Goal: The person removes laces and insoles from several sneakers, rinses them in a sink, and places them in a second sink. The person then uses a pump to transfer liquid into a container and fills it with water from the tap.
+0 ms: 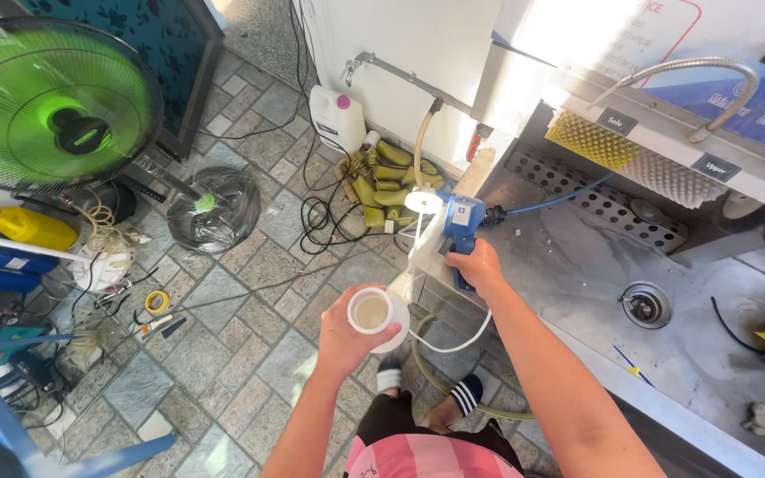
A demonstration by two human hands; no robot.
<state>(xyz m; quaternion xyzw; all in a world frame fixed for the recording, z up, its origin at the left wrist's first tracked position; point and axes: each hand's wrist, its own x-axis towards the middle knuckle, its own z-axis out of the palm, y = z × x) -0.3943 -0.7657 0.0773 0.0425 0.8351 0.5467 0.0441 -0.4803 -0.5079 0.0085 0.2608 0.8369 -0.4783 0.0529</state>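
My left hand [347, 329] grips a white plastic cup [375, 313] with pale liquid inside, held over the tiled floor. My right hand [478, 265] is closed around the handle of a blue spray gun [459, 227]. A thin blue hose [552, 200] leads from the gun across the metal basin. A white tube [453, 343] hangs in a loop below the gun and the cup. The gun's nozzle end is washed out by glare.
A steel wash basin [577, 274] with a drain [645, 304] lies to the right, under yellow and white brushes [630, 158]. A green fan [55, 106], a white jug [337, 117], a yellow coiled hose [387, 184], cables and tools sit on the floor.
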